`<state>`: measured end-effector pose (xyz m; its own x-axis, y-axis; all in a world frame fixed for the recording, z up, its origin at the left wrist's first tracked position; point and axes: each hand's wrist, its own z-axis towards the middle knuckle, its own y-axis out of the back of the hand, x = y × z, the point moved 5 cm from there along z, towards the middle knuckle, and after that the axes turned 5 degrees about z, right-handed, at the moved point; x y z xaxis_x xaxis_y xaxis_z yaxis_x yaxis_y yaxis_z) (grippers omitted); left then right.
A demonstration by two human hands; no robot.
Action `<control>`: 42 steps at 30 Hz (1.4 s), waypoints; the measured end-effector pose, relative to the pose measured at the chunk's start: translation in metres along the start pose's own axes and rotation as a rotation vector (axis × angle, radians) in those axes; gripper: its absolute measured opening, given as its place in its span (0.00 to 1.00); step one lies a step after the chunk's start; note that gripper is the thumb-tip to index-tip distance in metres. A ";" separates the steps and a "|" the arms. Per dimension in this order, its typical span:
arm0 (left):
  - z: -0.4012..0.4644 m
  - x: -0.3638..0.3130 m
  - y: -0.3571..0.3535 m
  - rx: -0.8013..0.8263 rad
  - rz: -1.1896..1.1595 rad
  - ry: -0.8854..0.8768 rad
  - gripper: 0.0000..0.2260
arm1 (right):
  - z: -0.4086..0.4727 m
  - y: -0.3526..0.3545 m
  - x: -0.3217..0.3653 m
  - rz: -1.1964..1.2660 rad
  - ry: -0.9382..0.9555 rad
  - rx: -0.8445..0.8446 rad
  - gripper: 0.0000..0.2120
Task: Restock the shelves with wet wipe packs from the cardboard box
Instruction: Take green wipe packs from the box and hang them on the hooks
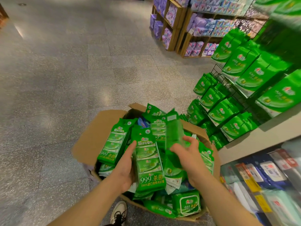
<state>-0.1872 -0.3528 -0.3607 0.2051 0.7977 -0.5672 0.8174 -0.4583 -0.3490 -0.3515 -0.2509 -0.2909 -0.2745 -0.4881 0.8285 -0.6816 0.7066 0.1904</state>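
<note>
Head cam: a big cardboard box sits on the floor, flaps open, full of green wet wipe packs w/ a few blue things mixed in. The left hand lies along the side of one long pack, fingers mostly straight, pressing it; looks like it steadies the pack so it stays up, but I can't tell if the thumb curls round the back. The right hand has its fingers wrapped round the low end of another pack, which stands up tall & looks blurry, prob. being lifted out. Both packs are above the box, not yet on a shelf. The wire rack to the right already has rows of the same green packs, leaning face-out so shoppers can read them. A lower shelf near the right arm has blue & white packs. Far shelves hold purple packs. One shoe shows by the box. My guess: next the packs go up to the rack, so early-ish in the job since the box is so full.
</note>
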 end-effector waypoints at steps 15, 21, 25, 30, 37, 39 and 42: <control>-0.005 -0.021 0.010 0.038 -0.241 -0.091 0.30 | -0.048 -0.081 0.014 -1.082 0.569 0.150 0.47; -0.013 -0.026 0.043 -0.002 -0.208 -0.110 0.23 | -0.014 -0.089 0.022 -0.672 0.379 0.244 0.35; -0.017 -0.024 0.063 -0.037 -0.255 -0.093 0.17 | 0.052 -0.064 0.021 -0.504 0.183 -0.105 0.27; -0.023 -0.021 0.091 -0.093 -0.304 -0.097 0.23 | 0.108 -0.052 0.008 -0.695 0.023 -0.305 0.53; -0.026 -0.028 0.111 -0.090 -0.408 -0.149 0.23 | 0.147 -0.075 -0.014 -0.702 -0.134 -0.155 0.76; -0.024 -0.030 0.114 -0.090 -0.431 -0.155 0.24 | 0.153 -0.079 -0.019 -0.741 -0.135 -0.147 0.75; -0.022 -0.032 0.119 -0.097 -0.447 -0.164 0.24 | 0.155 -0.077 -0.020 -0.772 -0.142 -0.143 0.65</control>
<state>-0.0852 -0.4243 -0.3675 -0.2583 0.8323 -0.4904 0.8543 -0.0402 -0.5181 -0.3991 -0.3748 -0.4042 0.1490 -0.9203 0.3618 -0.6233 0.1966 0.7569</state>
